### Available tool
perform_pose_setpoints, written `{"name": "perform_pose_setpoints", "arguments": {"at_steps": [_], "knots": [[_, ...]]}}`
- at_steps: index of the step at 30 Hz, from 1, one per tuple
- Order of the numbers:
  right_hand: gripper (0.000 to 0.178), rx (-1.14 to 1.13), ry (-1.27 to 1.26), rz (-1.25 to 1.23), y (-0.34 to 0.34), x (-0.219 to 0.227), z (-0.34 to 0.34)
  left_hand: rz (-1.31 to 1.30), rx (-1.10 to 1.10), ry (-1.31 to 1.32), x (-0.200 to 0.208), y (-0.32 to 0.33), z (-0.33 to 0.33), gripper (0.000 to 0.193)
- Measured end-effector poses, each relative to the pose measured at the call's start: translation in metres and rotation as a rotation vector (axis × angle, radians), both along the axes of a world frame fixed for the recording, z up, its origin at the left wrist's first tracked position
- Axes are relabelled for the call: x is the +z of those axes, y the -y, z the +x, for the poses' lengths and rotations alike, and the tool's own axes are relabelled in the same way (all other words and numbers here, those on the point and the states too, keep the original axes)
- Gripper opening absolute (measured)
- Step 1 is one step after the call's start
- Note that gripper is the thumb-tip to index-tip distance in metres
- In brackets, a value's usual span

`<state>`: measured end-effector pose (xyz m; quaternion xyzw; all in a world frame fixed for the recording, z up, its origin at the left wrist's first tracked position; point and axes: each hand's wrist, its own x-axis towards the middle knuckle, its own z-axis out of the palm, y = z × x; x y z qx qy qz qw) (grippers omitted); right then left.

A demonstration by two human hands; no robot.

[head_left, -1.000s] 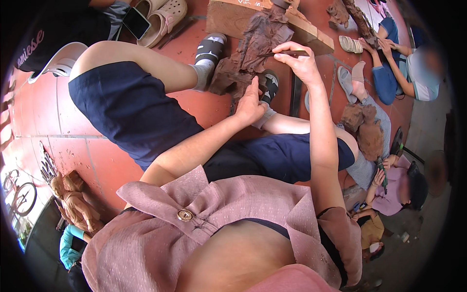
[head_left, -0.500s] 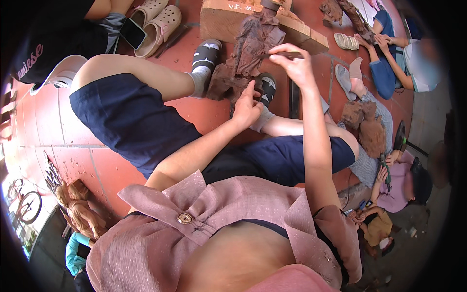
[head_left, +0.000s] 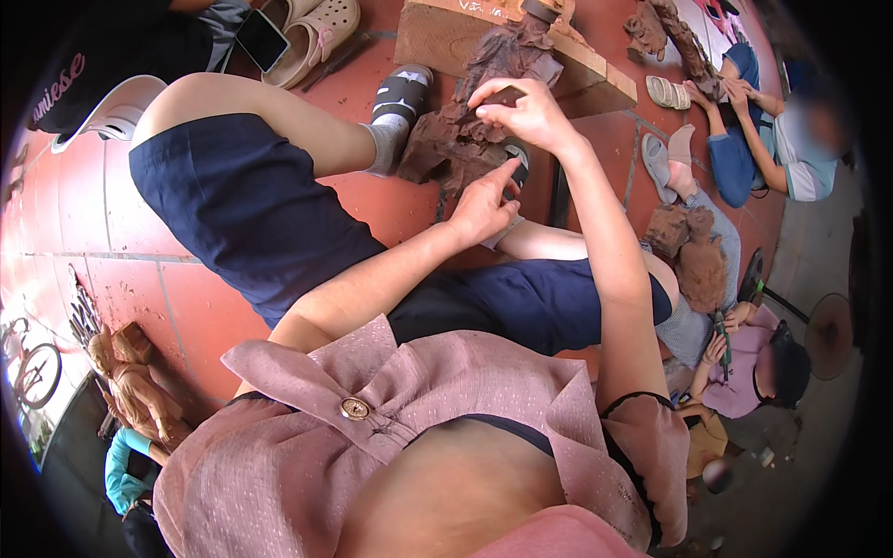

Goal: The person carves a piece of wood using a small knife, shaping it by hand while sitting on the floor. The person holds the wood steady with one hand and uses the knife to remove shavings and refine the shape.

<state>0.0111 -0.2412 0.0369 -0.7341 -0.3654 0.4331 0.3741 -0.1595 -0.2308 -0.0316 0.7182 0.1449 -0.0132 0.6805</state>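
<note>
A dark reddish-brown wood carving with a rough, folded surface stands between my feet, its upper part leaning by a pale wooden block. My right hand is over the carving's middle, thumb and forefinger bent towards each other in a pinch. Whatever those fingers hold cannot be made out clearly. Low at the carving's near right side is my left hand, forefinger stretched out and the other fingers loosely curled. It holds nothing that I can see.
My sandalled feet flank the carving on red floor tiles. Beige clogs and a phone are at upper left, beside a person in a cap. People with other carvings sit at right. A figure carving stands at lower left.
My right hand has moved left across the carving, and the thin dark tool seen in it before no longer shows plainly. My left hand has shifted slightly right. The view has shifted a little.
</note>
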Motion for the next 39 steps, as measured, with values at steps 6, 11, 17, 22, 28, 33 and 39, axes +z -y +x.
{"name": "perform_pose_setpoints", "arguments": {"at_steps": [6, 11, 17, 22, 28, 33, 39], "knots": [[0.014, -0.195, 0.078, 0.252, -0.006, -0.001, 0.018, -0.004, 0.120, 0.008, -0.022, -0.002, 0.008, 0.050], [0.013, -0.036, 0.181, 0.118, -0.008, -0.004, 0.002, -0.012, 0.136, -0.052, -0.026, -0.005, 0.011, 0.042], [0.013, -0.019, 0.095, 0.057, -0.017, 0.006, 0.005, -0.024, 0.134, -0.058, -0.025, -0.003, 0.012, 0.041], [0.013, -0.088, 0.300, 0.047, -0.023, 0.007, 0.013, -0.046, 0.105, -0.063, -0.025, -0.003, 0.011, 0.042], [0.014, 0.064, 0.376, 0.041, -0.032, 0.019, 0.008, -0.018, 0.098, -0.064, -0.027, -0.002, 0.011, 0.043], [0.013, 0.192, 0.542, -0.099, -0.045, 0.025, 0.002, -0.018, 0.110, -0.058, -0.025, -0.003, 0.011, 0.042], [0.016, 0.140, 0.565, -0.046, -0.043, 0.010, 0.002, -0.021, 0.109, -0.067, -0.027, -0.002, 0.010, 0.041]]}}
